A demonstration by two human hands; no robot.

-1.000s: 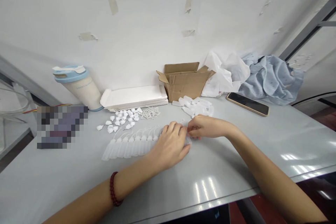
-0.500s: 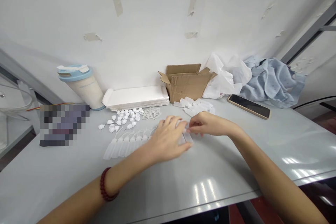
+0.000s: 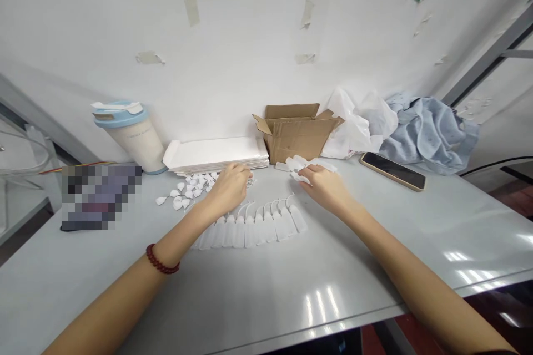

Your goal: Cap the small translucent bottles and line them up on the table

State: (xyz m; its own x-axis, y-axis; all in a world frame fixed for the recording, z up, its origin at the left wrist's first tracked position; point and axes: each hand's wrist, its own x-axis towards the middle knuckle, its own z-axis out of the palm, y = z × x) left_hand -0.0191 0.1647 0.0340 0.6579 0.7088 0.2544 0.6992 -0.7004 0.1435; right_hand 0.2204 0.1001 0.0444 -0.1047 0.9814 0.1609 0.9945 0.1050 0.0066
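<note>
My left hand [image 3: 231, 188] is bent down with its fingers together over a small pile of thin whitish tubes [image 3: 252, 182], mostly covered by the hand. What its fingertips hold is hidden. Farther right, my right hand [image 3: 325, 184] closes thumb and fingers round a small translucent plastic bottle [image 3: 298, 178] at the near edge of a loose heap of such bottles [image 3: 287, 164]. Between my forearms lies a slanting row of translucent bottles [image 3: 250, 230], side by side, with a thin curved tube rising from several tops. White caps [image 3: 187, 191] lie scattered left of my left hand.
Along the wall stand a blue-lidded cup [image 3: 139, 138], a stack of white flat cartons [image 3: 216, 155], an open cardboard box [image 3: 297, 138] and a white plastic bag [image 3: 353, 127]. A phone [image 3: 391, 171] and a crumpled blue cloth [image 3: 433, 133] are at the right.
My hands have parted from the right end of the bottle row. The left moved back and left to the thin tubes, the right back to the bottle heap. More of the row shows.
</note>
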